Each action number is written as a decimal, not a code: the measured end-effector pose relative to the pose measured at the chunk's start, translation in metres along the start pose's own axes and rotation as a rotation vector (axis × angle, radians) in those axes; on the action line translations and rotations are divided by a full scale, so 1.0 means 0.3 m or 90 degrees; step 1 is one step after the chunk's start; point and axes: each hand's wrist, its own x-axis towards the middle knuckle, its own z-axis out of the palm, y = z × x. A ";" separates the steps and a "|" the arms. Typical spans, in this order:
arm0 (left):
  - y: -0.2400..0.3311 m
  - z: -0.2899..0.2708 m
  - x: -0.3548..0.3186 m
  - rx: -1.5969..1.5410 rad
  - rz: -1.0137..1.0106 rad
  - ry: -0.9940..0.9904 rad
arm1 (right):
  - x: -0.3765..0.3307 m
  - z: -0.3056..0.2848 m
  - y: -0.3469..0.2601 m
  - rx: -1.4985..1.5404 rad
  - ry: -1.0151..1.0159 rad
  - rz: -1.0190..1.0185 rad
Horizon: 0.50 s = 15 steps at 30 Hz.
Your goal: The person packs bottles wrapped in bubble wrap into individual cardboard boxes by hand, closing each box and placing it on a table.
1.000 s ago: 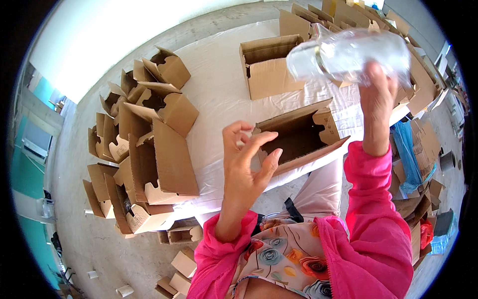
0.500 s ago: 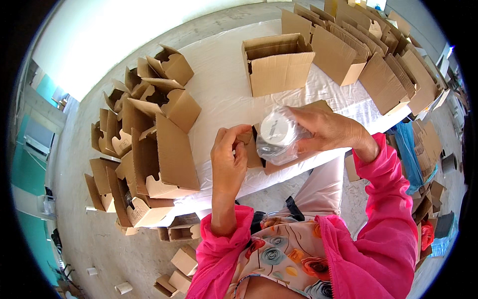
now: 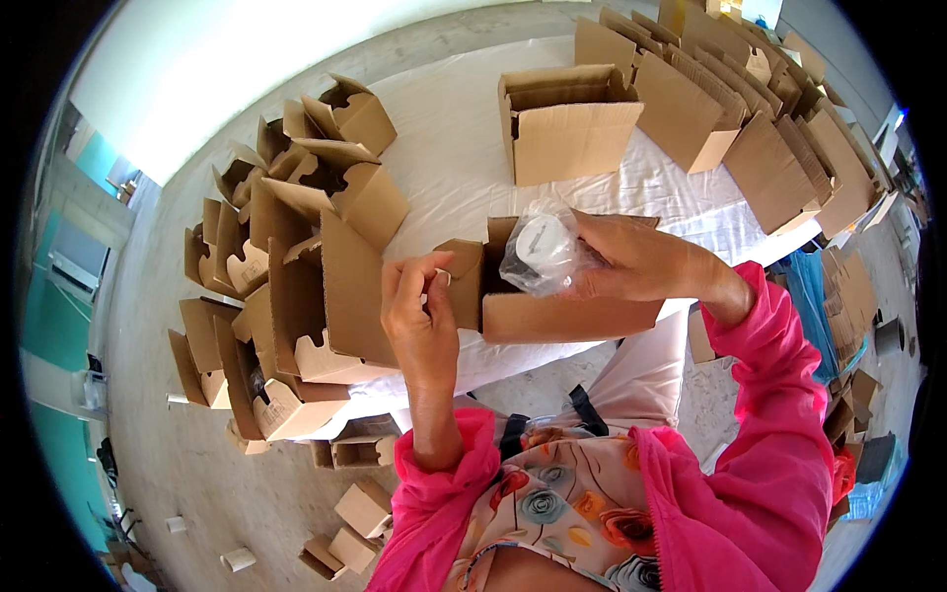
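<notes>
My right hand (image 3: 631,259) grips a white, round-topped container (image 3: 545,245) wrapped in a clear plastic bag. It hangs over an open cardboard box (image 3: 572,318) at the table's near edge, and the lower part of the container is hidden. To the left of it, my left hand (image 3: 422,321) is closed in a pinch beside the box's raised left flap (image 3: 462,286). A tiny pale bit shows at its fingertips, too small to name.
Another open cardboard box (image 3: 572,138) stands farther back on the white-covered table (image 3: 444,118). Open boxes (image 3: 355,281) crowd the left side. Rows of folded-open cartons (image 3: 691,109) line the far right. Small boxes (image 3: 363,508) lie on the floor at lower left.
My left hand has moved left, away from the near box's flap. The bagged container has shifted slightly left and up with my right hand, and more of the box's opening shows.
</notes>
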 end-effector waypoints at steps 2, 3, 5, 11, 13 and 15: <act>0.000 -0.001 -0.010 -0.014 -0.017 0.011 | 0.032 -0.004 0.000 -0.016 -0.052 0.030; 0.003 -0.003 -0.015 -0.020 -0.028 0.014 | 0.043 -0.010 0.005 -0.025 -0.077 0.045; 0.003 -0.002 -0.022 -0.026 -0.039 0.021 | 0.066 -0.007 0.034 0.077 -0.134 0.067; -0.001 0.003 -0.039 -0.039 -0.019 0.041 | 0.140 0.035 0.071 0.114 -0.280 0.173; -0.005 0.006 -0.048 -0.066 -0.018 0.052 | 0.173 0.077 0.111 0.086 -0.295 0.143; 0.005 0.013 -0.061 -0.096 -0.067 0.026 | 0.202 0.136 0.169 -0.047 -0.343 0.036</act>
